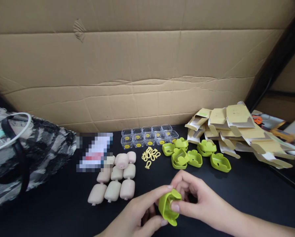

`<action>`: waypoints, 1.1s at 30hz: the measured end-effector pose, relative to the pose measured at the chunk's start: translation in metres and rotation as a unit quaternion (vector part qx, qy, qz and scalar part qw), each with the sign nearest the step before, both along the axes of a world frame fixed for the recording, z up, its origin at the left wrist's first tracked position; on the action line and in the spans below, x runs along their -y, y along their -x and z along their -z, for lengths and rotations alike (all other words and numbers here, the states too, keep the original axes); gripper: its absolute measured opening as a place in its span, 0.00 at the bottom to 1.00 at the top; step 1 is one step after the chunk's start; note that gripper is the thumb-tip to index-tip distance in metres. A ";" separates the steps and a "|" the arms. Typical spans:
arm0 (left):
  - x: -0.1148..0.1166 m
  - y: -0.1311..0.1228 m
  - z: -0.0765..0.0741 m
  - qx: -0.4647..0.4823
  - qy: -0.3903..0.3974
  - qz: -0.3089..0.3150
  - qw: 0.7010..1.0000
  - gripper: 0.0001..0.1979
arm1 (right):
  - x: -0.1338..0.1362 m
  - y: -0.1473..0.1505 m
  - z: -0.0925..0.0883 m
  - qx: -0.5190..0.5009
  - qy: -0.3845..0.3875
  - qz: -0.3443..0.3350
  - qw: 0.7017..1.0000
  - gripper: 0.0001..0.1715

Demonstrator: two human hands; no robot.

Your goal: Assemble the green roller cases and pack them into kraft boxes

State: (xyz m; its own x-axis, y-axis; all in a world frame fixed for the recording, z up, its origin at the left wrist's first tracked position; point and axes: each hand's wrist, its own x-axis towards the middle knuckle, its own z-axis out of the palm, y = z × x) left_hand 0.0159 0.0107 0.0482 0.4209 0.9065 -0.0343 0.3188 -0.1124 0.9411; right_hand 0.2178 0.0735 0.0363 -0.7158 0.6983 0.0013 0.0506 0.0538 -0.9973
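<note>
My left hand (144, 210) grips a lime-green silicone cover (164, 207), tilted with its hollow facing right. From the other side, my right hand (193, 197) has its thumb inside that hollow and its fingers curled behind the wall. A small pale yellow piece shows beside the right thumb; most of it is hidden. Beyond the hands lies a loose group of yellow loop-shaped pieces (149, 154). More green covers (194, 158) sit to their right, some nested in one another.
Several pale pink and cream rounded cases (112, 191) lie at the left. Clear plastic boxes with yellow stickers (138, 140) stand in rows at the back. Flattened cardboard boxes (239, 120) are piled at the right. A black-and-white woven bag (46, 141) occupies the far left.
</note>
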 end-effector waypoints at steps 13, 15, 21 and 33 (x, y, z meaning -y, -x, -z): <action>-0.001 0.001 0.007 -0.042 -0.051 0.028 0.997 0.29 | 0.002 0.004 0.001 0.023 -0.028 0.012 0.999 0.11; 0.000 0.001 0.012 -0.044 -0.057 0.028 0.997 0.31 | 0.003 0.003 0.000 0.035 -0.038 0.006 0.999 0.10; 0.002 0.003 0.017 -0.023 -0.065 -0.003 0.998 0.23 | 0.003 0.002 -0.002 0.036 -0.040 0.001 0.999 0.11; 0.006 -0.001 0.008 -0.010 0.016 -0.047 0.999 0.29 | 0.003 0.008 0.001 -0.041 0.017 0.013 0.999 0.15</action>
